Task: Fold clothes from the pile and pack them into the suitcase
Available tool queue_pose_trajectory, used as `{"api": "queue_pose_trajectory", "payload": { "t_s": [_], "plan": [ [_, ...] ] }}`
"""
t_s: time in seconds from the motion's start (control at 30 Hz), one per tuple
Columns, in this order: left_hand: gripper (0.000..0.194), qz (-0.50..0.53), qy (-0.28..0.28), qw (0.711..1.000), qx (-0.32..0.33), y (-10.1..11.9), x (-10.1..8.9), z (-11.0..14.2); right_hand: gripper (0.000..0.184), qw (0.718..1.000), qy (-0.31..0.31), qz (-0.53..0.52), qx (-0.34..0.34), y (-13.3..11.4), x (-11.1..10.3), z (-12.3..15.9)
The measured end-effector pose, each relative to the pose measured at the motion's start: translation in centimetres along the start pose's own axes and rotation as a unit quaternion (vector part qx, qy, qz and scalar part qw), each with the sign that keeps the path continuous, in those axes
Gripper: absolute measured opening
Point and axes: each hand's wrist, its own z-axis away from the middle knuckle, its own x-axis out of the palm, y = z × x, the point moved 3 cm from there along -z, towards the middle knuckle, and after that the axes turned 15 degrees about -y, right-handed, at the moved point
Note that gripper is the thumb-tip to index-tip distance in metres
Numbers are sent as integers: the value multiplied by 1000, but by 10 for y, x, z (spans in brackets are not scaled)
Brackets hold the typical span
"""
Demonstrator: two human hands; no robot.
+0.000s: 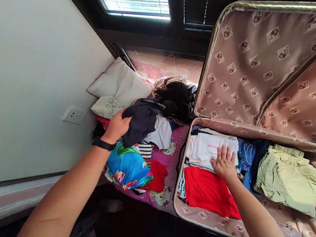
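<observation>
My left hand (119, 126) is closed on the edge of a dark navy garment (142, 122), whose exact kind I cannot tell. It hangs over a heap of clothes with a blue floral garment (128, 165) and a white one (160, 131). My right hand (224, 164) lies flat, fingers spread, on a folded white garment (201, 145) with small pink lettering. That garment is in the open suitcase (191, 214). Beside it are a folded red garment (209, 191), blue clothes (246, 155) and light green shorts (288, 177) with an elastic waistband.
The suitcase lid (242, 68) stands raised against the window side. A white pillow (124, 83) and a pile of black clothes (175, 101) lie at the back. On the left wall is a socket (74, 115). A pink patterned sheet (170, 168) lies under the heap.
</observation>
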Motion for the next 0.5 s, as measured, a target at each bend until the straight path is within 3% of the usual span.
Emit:
{"api": "queue_pose_trajectory", "payload": {
  "t_s": [0.1, 0.17, 0.23, 0.33, 0.37, 0.4, 0.5],
  "plan": [
    [41, 181, 46, 982, 5, 48, -36, 31, 87, 1000, -13, -12, 9, -2, -9, -4],
    [46, 257, 73, 964, 1, 87, -44, 50, 88, 999, -39, -30, 16, -6, -27, -6],
    [49, 299, 74, 951, -4, 128, -36, 69, 89, 994, -73, -75, 20, -14, -57, -7],
    [49, 323, 7, 946, -26, 187, -1, 97, 73, 962, -89, -259, -18, -37, -115, -1],
    [48, 325, -25, 945, -36, 205, 14, 107, 69, 927, -74, -364, -52, -48, -134, 4],
    [47, 325, -58, 943, -47, 221, 29, 117, 70, 869, -59, -483, -87, -59, -152, 10],
    [45, 329, -138, 931, -82, 256, 74, 142, 82, 603, -115, -763, -202, -95, -188, 33]
  ]
}}
